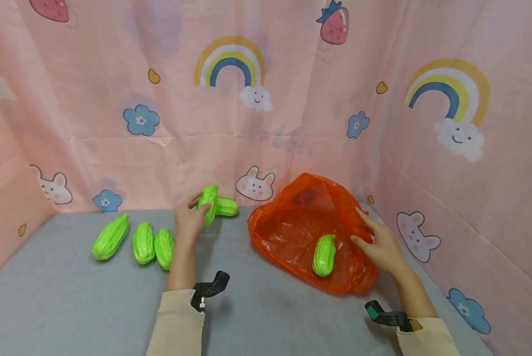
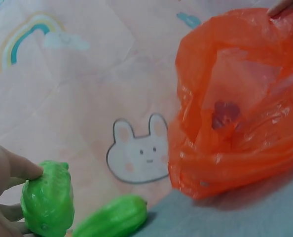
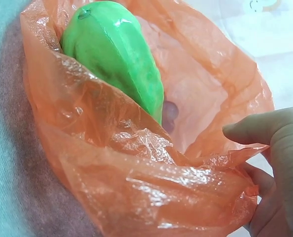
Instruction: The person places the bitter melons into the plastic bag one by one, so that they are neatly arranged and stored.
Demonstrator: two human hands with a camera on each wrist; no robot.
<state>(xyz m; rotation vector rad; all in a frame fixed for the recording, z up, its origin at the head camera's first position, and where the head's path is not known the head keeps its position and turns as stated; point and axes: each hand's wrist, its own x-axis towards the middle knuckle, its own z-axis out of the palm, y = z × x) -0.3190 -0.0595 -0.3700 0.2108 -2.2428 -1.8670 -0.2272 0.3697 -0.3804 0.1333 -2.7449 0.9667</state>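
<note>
My left hand (image 1: pixel 189 220) grips a bright green ridged gourd (image 1: pixel 210 205) between thumb and fingers, tilted upright. Just behind it, a second green gourd (image 1: pixel 227 207) lies on the table. My right hand (image 1: pixel 380 245) holds the right edge of a red-orange plastic bag (image 1: pixel 272 242), the rim passing between thumb and fingers in the right wrist view. The bag's mouth gapes toward me. Inside its mouth lies one green gourd (image 1: pixel 324 255), also visible in the right wrist view as a large gourd (image 3: pixel 117 57) against the film.
Left of my left forearm, three more gourds lie on the grey table (image 1: pixel 257 316): one at the far left (image 1: pixel 110 237), one in the middle (image 1: pixel 143 243) and one partly behind the arm (image 1: pixel 164 248). A pink patterned curtain (image 1: pixel 292 113) encloses the table's back and sides.
</note>
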